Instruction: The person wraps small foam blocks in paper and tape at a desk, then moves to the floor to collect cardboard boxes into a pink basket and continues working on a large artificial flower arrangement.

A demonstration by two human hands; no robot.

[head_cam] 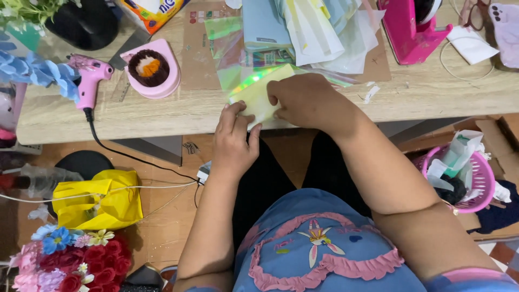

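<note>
Blue cloth with pink ruffled trim and a stitched flower covers the person's lap at the bottom of the view, above dark trousers. Both forearms reach up to a pale wooden table (pixel 432 92), whose front edge runs across the frame over a brown tiled floor.

One folded sheet of iridescent yellow-green paper (pixel 258 93) lies at the table's front edge. The left hand (pixel 233 141) pinches its near corner, thumb and fingers closed on the sheet. The right hand (pixel 305 100) presses down flat on its right part, fingers curled together over the fold.

Behind the sheet sits one loose stack of pale blue, yellow and white papers (pixel 308 30). On the table's left are one pink glue gun (pixel 89 78) with a black cord, and one pink rounded dish (pixel 154 67) holding a dark, ruffled piece with an orange centre. One pink tape dispenser (pixel 411 27) stands at the far right, and an orange and yellow box (pixel 151 12) pokes in at the top edge.

On the floor are one yellow bag (pixel 97 200), one bouquet of red, pink and blue flowers (pixel 65 259), and one pink basket (pixel 465 178) of paper scraps.
</note>
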